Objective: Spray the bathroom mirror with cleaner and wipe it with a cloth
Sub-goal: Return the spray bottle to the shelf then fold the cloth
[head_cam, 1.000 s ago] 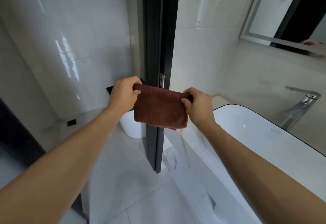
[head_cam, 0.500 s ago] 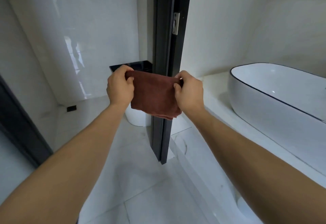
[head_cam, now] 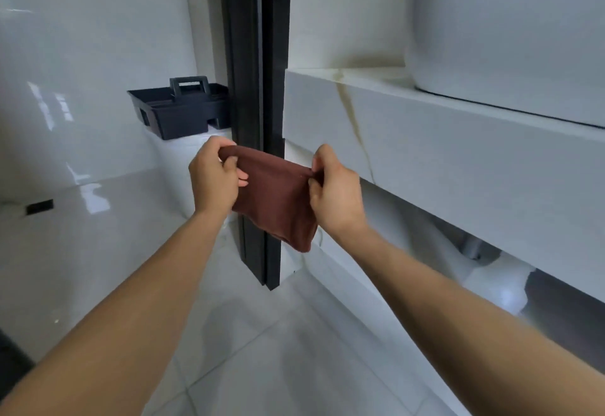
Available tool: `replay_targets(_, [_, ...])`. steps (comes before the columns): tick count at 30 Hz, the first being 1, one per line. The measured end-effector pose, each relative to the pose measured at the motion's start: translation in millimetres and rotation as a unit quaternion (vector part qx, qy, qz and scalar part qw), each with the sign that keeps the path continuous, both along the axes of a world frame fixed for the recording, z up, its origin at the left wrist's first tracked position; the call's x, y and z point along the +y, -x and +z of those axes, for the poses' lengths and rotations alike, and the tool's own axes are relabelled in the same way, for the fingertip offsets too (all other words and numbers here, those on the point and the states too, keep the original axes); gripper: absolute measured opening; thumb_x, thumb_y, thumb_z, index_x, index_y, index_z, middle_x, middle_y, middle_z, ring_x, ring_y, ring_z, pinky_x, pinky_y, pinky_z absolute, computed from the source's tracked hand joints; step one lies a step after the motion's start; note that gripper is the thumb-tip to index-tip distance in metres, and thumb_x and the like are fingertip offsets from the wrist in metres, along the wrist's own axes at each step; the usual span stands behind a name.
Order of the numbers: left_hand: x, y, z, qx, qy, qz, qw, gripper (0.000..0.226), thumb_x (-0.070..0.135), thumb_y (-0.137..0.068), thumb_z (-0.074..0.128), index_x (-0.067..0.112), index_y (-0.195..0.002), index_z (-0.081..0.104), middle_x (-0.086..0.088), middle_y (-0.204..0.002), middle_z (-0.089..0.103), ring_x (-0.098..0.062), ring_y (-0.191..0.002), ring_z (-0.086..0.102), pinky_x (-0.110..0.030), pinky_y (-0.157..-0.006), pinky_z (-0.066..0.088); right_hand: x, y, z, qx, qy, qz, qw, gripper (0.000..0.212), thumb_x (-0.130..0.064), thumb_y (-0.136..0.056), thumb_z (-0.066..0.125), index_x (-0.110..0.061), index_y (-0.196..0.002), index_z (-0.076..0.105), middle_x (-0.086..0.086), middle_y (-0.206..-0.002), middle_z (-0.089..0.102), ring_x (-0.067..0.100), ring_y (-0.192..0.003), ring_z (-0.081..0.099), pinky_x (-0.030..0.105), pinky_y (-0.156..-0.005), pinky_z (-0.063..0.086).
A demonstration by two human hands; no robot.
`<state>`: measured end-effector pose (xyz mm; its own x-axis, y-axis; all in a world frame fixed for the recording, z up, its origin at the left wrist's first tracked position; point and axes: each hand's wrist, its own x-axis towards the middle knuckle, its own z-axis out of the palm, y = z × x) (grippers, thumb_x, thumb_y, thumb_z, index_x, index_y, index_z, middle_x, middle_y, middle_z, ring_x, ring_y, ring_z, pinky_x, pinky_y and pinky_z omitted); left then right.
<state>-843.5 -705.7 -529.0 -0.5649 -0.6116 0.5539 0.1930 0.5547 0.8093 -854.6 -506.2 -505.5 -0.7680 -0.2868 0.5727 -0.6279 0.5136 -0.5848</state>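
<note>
Meanwhile my view had dropped: mirror and faucet were gone, the caddy (head_cam: 179, 111) sat upper left. My left hand (head_cam: 214, 183) and right hand (head_cam: 337, 194) each still pinched a top corner of the cloth (head_cam: 278, 199), mid-frame. Wiping looked finished, I judged.
</note>
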Motion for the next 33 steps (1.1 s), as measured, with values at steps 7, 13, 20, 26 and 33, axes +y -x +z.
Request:
replay_targets(7, [27.9,14.4,-60.0,-0.048,0.028,-0.078,0.995,0.025,-0.002,-0.093,0.053,0.023,-0.097,0.058,-0.002,-0.074,0.070,-0.010,-0.063,0.070,-0.031,-0.075,0.060,35.9,-0.6,-63.2,-0.122,0.053,-0.108,0.985,0.027,0.012,-0.081,0.043,-0.015,-0.083,0.041,0.001,-0.071,0.050,0.021,-0.066,0.042,0.031,-0.058,0.038])
replay_targets(13, [82.4,34.5,-99.0,-0.047,0.019,-0.166,0.985,0.025,-0.002,-0.095,0.054,0.018,-0.096,0.040,0.001,-0.081,0.060,-0.010,-0.062,0.072,-0.042,-0.069,0.062,83.3,11.7,-110.6,-0.190,0.112,-0.224,0.949,0.047,0.019,-0.073,0.032,-0.014,-0.067,0.065,0.000,-0.077,0.061,0.018,-0.073,0.054,0.015,-0.058,0.043])
replay_targets(20, [155.3,84.4,-144.3,-0.034,-0.009,-0.236,0.971,0.019,-0.009,-0.095,0.045,0.008,-0.088,0.048,-0.010,-0.074,0.056,-0.012,-0.078,0.075,-0.017,-0.059,0.053,132.3,36.7,-143.9,-0.228,0.063,-0.323,0.917,0.064,0.018,-0.081,0.034,-0.018,-0.113,0.076,0.008,-0.131,0.063,0.032,-0.111,0.062,0.042,-0.103,0.051])
replay_targets(26, [192.0,119.3,-163.5,-0.097,0.050,-0.285,0.952,0.033,-0.011,-0.088,0.046,0.010,-0.113,0.053,-0.004,-0.113,0.069,-0.004,-0.101,0.067,0.004,-0.071,0.039,151.2,68.3,-158.2,-0.223,-0.068,-0.332,0.914,0.054,0.009,-0.090,0.045,-0.011,-0.139,0.056,0.014,-0.143,0.042,0.034,-0.127,0.050,0.035,-0.117,0.035])
replay_targets(33, [220.4,152.3,-179.9,-0.257,0.211,-0.346,0.877,0.076,0.001,-0.090,0.062,0.023,-0.153,0.026,-0.005,-0.167,0.007,-0.025,-0.139,0.045,-0.032,-0.106,0.044,161.3,95.2,-175.0,-0.336,-0.188,-0.305,0.871,0.057,0.002,-0.088,0.054,-0.009,-0.143,0.041,0.021,-0.152,0.018,0.044,-0.131,0.042,0.046,-0.109,0.046])
